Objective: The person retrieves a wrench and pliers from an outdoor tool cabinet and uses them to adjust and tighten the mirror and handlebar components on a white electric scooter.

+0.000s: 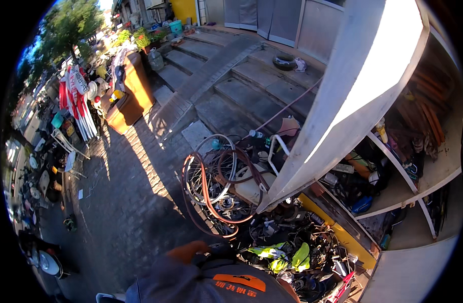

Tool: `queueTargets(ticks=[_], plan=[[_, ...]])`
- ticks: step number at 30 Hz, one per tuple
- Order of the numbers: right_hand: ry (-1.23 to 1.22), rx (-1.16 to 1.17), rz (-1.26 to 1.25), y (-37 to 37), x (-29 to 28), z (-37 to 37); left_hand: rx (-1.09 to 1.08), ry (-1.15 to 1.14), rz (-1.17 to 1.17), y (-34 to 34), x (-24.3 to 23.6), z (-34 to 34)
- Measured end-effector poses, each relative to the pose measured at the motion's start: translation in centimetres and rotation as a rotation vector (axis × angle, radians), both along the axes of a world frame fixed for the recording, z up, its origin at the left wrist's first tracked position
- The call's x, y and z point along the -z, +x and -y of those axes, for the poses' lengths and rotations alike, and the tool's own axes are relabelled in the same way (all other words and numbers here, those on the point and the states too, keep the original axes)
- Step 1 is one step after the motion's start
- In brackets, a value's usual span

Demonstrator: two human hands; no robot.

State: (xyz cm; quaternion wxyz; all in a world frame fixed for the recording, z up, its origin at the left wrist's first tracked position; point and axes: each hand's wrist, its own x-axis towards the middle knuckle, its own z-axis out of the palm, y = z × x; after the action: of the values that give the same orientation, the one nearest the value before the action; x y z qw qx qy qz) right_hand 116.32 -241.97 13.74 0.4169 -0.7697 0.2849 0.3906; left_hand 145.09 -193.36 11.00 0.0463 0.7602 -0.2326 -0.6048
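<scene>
Scrap pile [294, 230]: a tangle of dark cords and small parts just right of the left hand, below the spoked wheel.
Left hand [188, 250]: in shadow, reaching rightward from a dark sleeve; its fingertips meet or nearly meet a dark object [221, 248] at the pile's left edge. Whether the fingers are spread or closed on it, I cannot tell.
Right hand: a narrow brownish strip beside the jacket [191, 285] may be part of it; its grip cannot be told.
Handling: the dark object's material is unclear. The cords look light and bendy but likely to snag, best held by a loose end; hard bits among them could be sharp.
Soft pieces: yellow-green cloth [301, 256] lies on the pile, probably limp and easily pinched at a corner.
Upper edge: spoked wheel [198, 177], stiff, with reddish-brown hose [206, 194] looped over it; pale jug [254, 189] beside them.
Right side: yellow board [360, 250], then shelving [393, 164].
Beyond: steps [251, 101] and brown armchair [139, 83].
</scene>
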Motion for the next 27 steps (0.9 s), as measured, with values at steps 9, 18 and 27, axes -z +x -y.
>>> queueTargets(ticks=[9, 18, 27], plan=[[-0.032, -0.227, 0.121, 18.4, -8.1, -7.6, -0.407, 0.163, 0.166, -5.7, 0.7, -8.4], [0.058, -0.493, 0.203, 24.1, -8.8, -12.5, -0.743, 0.011, 0.191, -14.4, -4.7, -6.2], [0.065, -0.790, 0.178, 26.3, -9.1, -19.3, -0.864, 0.075, 0.250, -19.7, -3.9, -11.2]])
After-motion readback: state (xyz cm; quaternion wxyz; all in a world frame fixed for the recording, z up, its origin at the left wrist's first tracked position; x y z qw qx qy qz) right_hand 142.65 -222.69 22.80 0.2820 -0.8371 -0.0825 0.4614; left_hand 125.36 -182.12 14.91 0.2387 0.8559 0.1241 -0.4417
